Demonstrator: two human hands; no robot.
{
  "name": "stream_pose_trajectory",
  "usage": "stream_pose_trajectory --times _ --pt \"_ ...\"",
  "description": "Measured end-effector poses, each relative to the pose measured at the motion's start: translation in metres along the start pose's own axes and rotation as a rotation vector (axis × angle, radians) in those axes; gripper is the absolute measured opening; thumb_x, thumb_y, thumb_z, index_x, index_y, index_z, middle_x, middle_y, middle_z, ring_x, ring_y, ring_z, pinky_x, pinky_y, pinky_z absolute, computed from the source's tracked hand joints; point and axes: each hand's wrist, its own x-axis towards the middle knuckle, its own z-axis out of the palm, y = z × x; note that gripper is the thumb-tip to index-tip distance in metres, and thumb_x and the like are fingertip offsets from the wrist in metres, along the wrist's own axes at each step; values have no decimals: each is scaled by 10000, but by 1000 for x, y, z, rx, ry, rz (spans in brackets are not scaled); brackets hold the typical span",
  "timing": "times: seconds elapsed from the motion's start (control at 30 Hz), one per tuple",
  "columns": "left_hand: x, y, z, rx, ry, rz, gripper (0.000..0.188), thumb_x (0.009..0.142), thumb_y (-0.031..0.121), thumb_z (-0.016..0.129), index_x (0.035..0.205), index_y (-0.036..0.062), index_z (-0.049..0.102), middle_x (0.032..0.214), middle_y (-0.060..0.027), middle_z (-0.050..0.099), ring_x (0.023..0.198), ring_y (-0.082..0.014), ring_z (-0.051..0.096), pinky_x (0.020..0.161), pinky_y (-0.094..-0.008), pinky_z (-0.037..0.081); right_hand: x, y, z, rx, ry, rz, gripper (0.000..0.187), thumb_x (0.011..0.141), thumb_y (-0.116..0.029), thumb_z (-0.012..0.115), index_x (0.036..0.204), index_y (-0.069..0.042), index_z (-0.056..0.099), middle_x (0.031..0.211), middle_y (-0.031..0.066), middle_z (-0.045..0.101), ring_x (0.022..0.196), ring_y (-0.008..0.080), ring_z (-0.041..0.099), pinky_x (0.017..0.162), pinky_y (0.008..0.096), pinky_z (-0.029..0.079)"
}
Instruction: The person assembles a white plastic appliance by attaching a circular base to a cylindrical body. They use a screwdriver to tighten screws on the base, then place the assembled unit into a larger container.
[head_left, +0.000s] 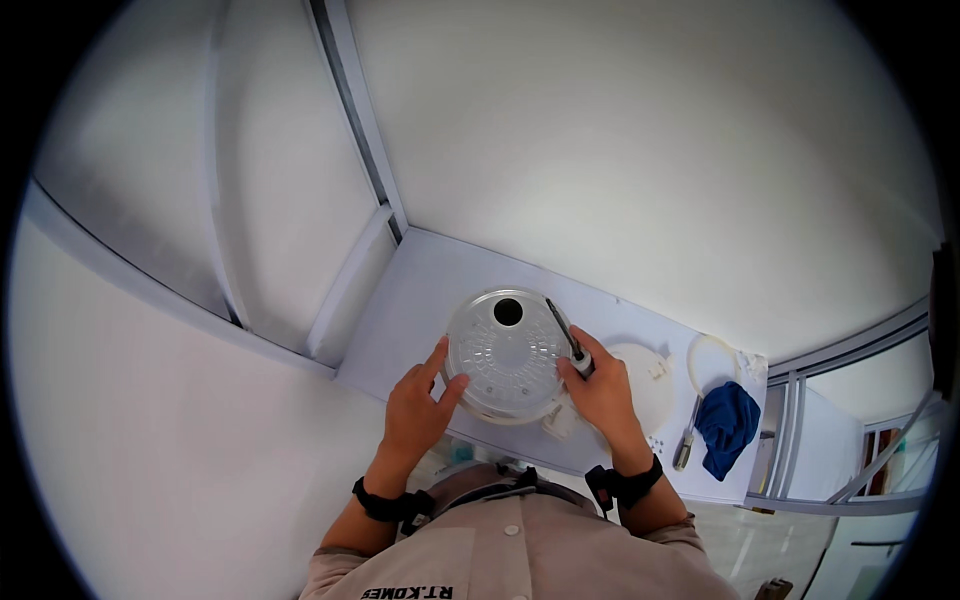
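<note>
A round silvery cover [485, 352] with slotted patterns and a dark round hole near its far edge is over the white table. My left hand [415, 408] holds its left rim, thumb on the near side and fingers along the edge. In my right hand [606, 395] is a screwdriver [560, 322] with a pale handle, its dark shaft slanting up and left over the cover's right edge. That hand's thumb also lies against the cover's right rim. What lies beneath the cover is hidden.
Right of the cover lie a white round plate [645, 385], a pale ring [712, 360], another screwdriver [684, 450] and a crumpled blue cloth [728, 425]. Small white parts [560, 422] sit by the near edge. White walls [640, 150] border the table [420, 290].
</note>
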Motion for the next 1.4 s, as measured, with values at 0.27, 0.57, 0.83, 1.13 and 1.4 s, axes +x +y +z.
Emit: stream_pose_trajectory --times 0.27,0.57,0.83,1.13,1.4 --pt "0 2 1 73 54 69 647 968 328 804 1534 81 609 814 -142 631 701 -285 628 648 -406 519 -2 -1 0 68 -1 15 530 946 -217 789 1435 -50 671 723 156 745 636 282 755 638 365 581" --pt "0 6 -2 36 15 7 667 956 291 809 1535 36 598 791 -115 599 695 -221 546 652 -363 483 1 -9 -7 -46 -57 18 532 979 -160 784 1465 0 639 814 133 796 681 174 748 693 310 579" --pt "2 9 -3 -2 0 -18 685 952 274 811 1548 28 583 765 -84 551 688 -180 483 644 -338 448 3 -5 -9 -97 -29 37 514 934 -310 789 1404 -113 721 672 117 703 604 303 707 621 414 561" --pt "2 15 -6 86 -18 -33 677 949 308 809 1543 60 597 774 -100 577 685 -220 536 650 -366 483 1 -23 -14 -481 -29 -129 511 942 -308 748 1408 -103 703 653 105 705 621 347 720 590 439 568" --pt "2 13 -3 85 37 59 624 968 282 788 1510 27 613 910 -180 717 743 -300 673 684 -416 555 3 -9 -19 -198 -33 -86 461 967 -326 748 1394 -157 714 660 128 702 609 350 711 607 435 568"
